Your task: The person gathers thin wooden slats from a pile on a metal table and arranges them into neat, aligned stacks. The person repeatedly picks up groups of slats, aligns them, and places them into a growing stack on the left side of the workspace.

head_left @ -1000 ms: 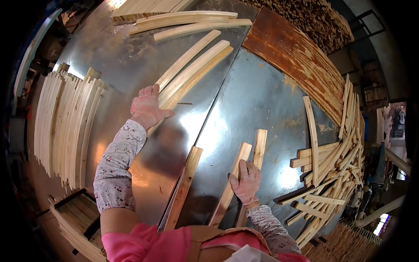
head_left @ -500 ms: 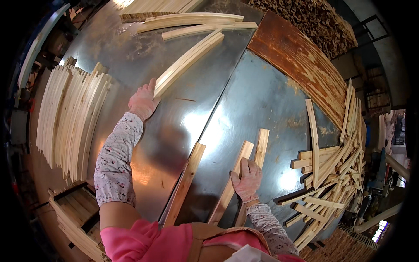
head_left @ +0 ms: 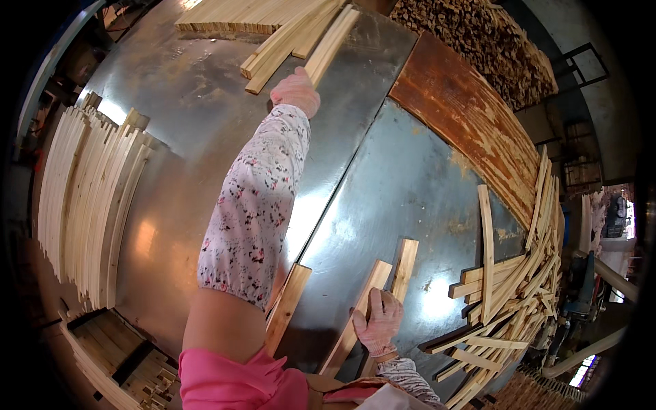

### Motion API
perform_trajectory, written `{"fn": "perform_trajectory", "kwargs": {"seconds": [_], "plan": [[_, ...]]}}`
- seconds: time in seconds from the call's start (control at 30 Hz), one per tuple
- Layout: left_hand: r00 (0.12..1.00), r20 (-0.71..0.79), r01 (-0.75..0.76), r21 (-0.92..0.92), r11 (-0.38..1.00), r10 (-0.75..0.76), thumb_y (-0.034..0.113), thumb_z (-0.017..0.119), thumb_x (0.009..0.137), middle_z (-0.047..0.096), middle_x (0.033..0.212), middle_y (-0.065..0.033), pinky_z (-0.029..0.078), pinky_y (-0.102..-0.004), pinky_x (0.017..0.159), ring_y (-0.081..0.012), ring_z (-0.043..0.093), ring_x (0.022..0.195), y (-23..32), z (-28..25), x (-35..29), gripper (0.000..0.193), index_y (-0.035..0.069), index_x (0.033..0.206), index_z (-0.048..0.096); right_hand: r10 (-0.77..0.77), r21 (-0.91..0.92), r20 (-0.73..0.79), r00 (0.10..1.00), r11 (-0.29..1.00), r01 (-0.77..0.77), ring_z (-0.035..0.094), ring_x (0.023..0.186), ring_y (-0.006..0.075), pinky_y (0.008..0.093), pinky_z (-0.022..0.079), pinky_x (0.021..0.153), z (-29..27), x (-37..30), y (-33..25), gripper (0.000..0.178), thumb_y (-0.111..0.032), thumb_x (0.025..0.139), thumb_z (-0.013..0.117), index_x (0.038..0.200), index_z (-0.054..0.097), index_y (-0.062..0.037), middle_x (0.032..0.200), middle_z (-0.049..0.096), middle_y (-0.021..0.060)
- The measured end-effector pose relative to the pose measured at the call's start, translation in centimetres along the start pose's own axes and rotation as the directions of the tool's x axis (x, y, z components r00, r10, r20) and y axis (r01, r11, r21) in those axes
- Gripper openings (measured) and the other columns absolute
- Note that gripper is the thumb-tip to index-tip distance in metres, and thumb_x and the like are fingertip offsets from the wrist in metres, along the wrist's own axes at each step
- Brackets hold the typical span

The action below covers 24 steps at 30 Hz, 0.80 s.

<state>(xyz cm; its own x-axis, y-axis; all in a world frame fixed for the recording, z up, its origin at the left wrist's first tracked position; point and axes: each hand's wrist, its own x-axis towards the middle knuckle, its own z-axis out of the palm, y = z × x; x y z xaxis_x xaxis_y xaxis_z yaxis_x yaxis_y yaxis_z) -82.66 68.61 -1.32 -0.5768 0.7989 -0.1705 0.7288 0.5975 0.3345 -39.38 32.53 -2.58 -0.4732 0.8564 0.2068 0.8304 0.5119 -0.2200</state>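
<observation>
My left hand (head_left: 296,90), gloved, is stretched far out across the shiny metal table (head_left: 205,137). It rests on the near end of a long pale wooden slat (head_left: 333,42) that lies against other slats at the far edge. My right hand (head_left: 379,321), also gloved, sits close to my body. Its fingers lie on two short wooden slats (head_left: 389,277) lying side by side. A third short slat (head_left: 287,307) lies just left of them, partly under my left arm.
A neat stack of long slats (head_left: 89,205) lies along the table's left side. A loose heap of slats (head_left: 506,294) fills the right side. A rusty brown panel (head_left: 465,130) runs along the far right. More stacked wood sits at the top (head_left: 239,14).
My left arm has reached far forward, pushing the long slats away to the far edge of the table. My right hand has stayed on the short slats.
</observation>
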Motion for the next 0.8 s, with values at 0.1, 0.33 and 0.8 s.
{"fn": "perform_trajectory", "kwargs": {"seconds": [0.1,0.33,0.8], "plan": [[0.994,0.001,-0.111,0.044,0.993,0.111,0.036,0.067,0.100,0.070,0.134,-0.0171,0.058,-0.0505,0.100,-0.0351,0.071,0.123,0.3,0.1,-1.4,0.047,0.010,0.137,0.054,-0.002,0.006,0.000,1.000,1.000,0.002,0.059,0.118,0.0350,0.0530,0.048,0.098,0.4,-0.7,0.1,0.069,-0.043,0.090,0.074,0.147,0.054,-0.0084,0.125,0.061,0.0116],[0.980,-0.121,-0.157,0.004,0.988,0.156,0.048,0.061,0.103,0.066,0.139,-0.0138,0.058,-0.0463,0.101,-0.0294,0.064,0.133,4.0,-3.7,1.7,0.059,0.013,0.150,0.053,0.031,0.005,0.102,0.994,0.999,-0.032,0.059,0.118,0.0356,0.0531,0.048,0.098,0.2,-0.3,0.1,0.071,-0.045,0.092,0.073,0.150,0.051,-0.0091,0.129,0.059,0.0122],[0.978,-0.182,-0.150,-0.302,0.941,0.098,0.056,0.051,0.104,0.071,0.133,-0.0248,0.049,-0.0454,0.109,-0.0411,0.064,0.129,-15.1,-0.5,12.0,0.059,0.008,0.128,0.076,0.051,-0.039,0.062,0.997,0.998,-0.049,0.059,0.118,0.0350,0.0532,0.048,0.098,0.4,-0.4,-0.3,0.068,-0.048,0.094,0.071,0.147,0.054,-0.0102,0.129,0.058,0.0108]]}}
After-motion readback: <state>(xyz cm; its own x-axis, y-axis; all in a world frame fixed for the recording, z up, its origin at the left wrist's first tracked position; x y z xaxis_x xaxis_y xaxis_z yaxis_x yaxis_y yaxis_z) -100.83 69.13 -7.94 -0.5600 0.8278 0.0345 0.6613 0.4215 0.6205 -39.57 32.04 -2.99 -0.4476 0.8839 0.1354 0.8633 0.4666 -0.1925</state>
